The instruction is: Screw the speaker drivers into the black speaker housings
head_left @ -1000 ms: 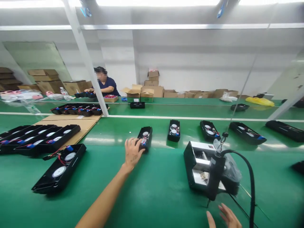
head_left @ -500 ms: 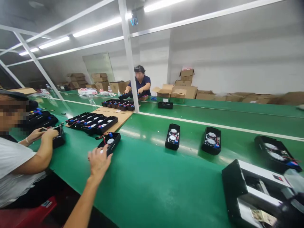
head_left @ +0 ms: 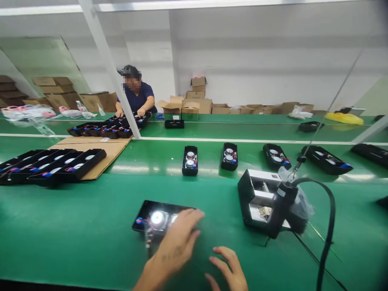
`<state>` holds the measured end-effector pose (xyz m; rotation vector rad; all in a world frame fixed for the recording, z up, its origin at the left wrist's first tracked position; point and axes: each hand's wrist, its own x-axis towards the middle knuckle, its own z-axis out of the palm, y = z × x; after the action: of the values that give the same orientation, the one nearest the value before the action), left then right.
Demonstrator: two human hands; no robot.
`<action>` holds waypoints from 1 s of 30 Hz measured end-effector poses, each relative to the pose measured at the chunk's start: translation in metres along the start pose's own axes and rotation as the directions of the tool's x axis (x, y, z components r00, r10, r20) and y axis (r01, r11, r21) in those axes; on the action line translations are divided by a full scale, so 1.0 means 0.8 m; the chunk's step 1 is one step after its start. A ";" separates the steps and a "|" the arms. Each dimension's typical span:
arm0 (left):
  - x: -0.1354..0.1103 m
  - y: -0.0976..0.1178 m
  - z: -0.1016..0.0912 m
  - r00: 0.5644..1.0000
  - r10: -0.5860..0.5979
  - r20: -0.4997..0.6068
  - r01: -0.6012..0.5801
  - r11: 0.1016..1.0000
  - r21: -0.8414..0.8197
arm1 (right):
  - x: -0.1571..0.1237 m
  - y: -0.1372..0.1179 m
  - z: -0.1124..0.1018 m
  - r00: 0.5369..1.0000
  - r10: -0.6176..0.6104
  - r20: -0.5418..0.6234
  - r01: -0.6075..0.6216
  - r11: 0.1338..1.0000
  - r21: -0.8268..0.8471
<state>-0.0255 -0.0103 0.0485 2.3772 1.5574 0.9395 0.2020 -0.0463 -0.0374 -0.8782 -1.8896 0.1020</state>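
Head view: left hand covers the right end of an open-topped black rectangular casing, grip unclear; right hand, fingers apart, holds nothing. Open green bench lies between the casing and both the bench's near edge and a black cylindrical screwdriver.

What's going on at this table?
The person's left hand is over one end of a black case lying on the green table, its grip blurred. The right hand is open, apart from the case. A tool hangs to the right; across the table, a co-worker has both hands at similar cases.
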 end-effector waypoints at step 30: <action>-0.040 -0.013 0.021 0.940 -0.339 0.035 0.332 0.887 -0.322 | 0.131 -0.008 -0.033 0.832 0.317 0.455 -0.478 0.826 0.298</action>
<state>-0.0325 -0.0298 0.0171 1.8076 1.6077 1.0479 0.1964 0.0050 0.0577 -1.0079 -1.9008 0.9639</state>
